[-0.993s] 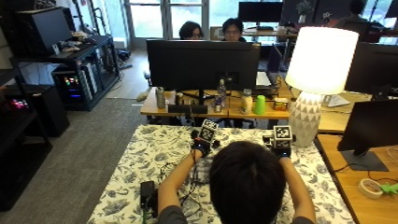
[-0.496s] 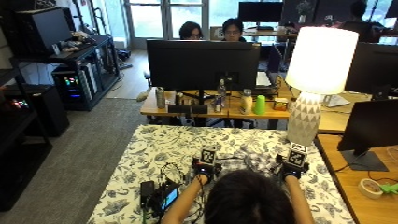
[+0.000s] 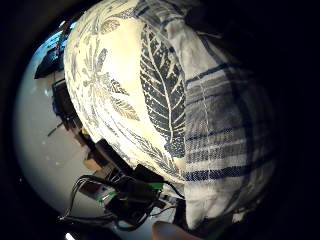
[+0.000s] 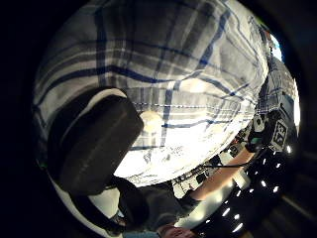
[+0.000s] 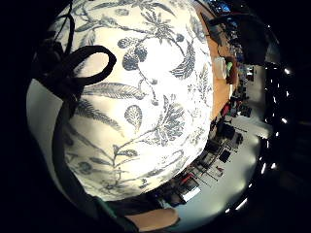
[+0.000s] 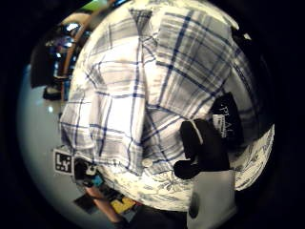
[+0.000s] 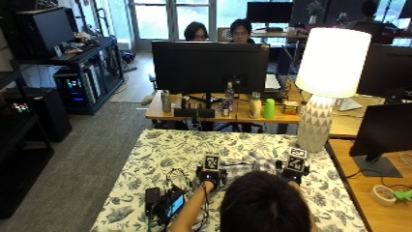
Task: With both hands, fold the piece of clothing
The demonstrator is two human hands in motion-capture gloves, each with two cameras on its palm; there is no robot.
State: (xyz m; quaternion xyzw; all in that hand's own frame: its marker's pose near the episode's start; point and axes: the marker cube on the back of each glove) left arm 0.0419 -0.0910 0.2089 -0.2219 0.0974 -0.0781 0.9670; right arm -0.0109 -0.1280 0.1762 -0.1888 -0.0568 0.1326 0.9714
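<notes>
a: where's the shirt [image 7: 252,164] now?

b: plaid, flat on the leaf-print tablecloth [image 7: 161,154], right in front of the person, lying between both hands. most of it is hidden behind the head [image 7: 264,203].

a: left hand [image 7: 210,175]?

b: down at the shirt's left edge. the thumb-side palm view is filled with plaid cloth [image 4: 173,74] and a black gloved thumb [image 4: 94,144] lies against it beside a white button [image 4: 151,121]. the little-finger view shows the shirt's edge [image 3: 225,140] right under the palm, tablecloth print next to it. whether it pinches or just presses, can't tell.

a: right hand [image 7: 293,174]?

b: at the shirt's right edge. black fingertips [image 6: 202,148] curl onto the cloth by the black label [image 6: 228,121], near the collar; looks like it holds the fabric there. its little-finger side sees only tablecloth [image 5: 146,111].

a: what changed?

b: a second ago both hands were further up the table and close together. half a second ago they'd pulled back toward the person and spread apart. now same spread, same spots, low on the table.

a: other stuff?

b: black gadget with cables [image 7: 169,203] on the table, just outside the left hand. white lamp [image 7: 322,87] beyond the right hand, past the table corner.
</notes>
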